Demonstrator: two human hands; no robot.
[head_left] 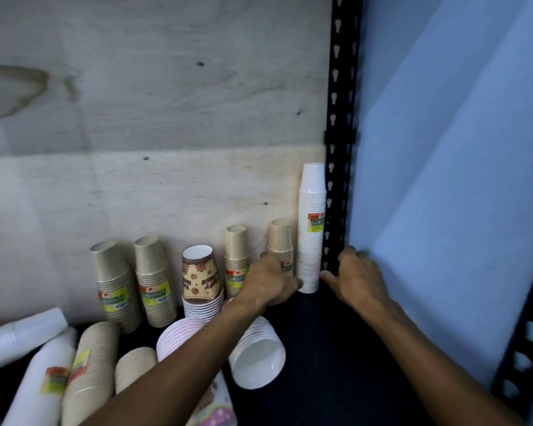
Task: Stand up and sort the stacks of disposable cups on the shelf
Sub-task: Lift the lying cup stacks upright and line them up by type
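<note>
A tall white cup stack (312,229) with a yellow label stands upright in the shelf's back right corner, against the black post (340,149). My left hand (268,281) reaches in from the left, its fingertips touching the base of this stack. It covers the lower part of a short kraft stack (280,238). My right hand (359,276) is on the other side, thumb at the stack's base and fingers against the post. More upright stacks line the back wall: kraft ones (236,256) (154,281) (114,284) and a brown patterned one (201,278).
Several stacks lie on their sides at the front left: white (22,336), kraft (90,364), pink-striped (176,336) and a white-rimmed one (257,361). The plywood back wall (166,118) rises behind. A blue panel (443,179) closes the right side. The dark shelf floor (336,348) shows at right.
</note>
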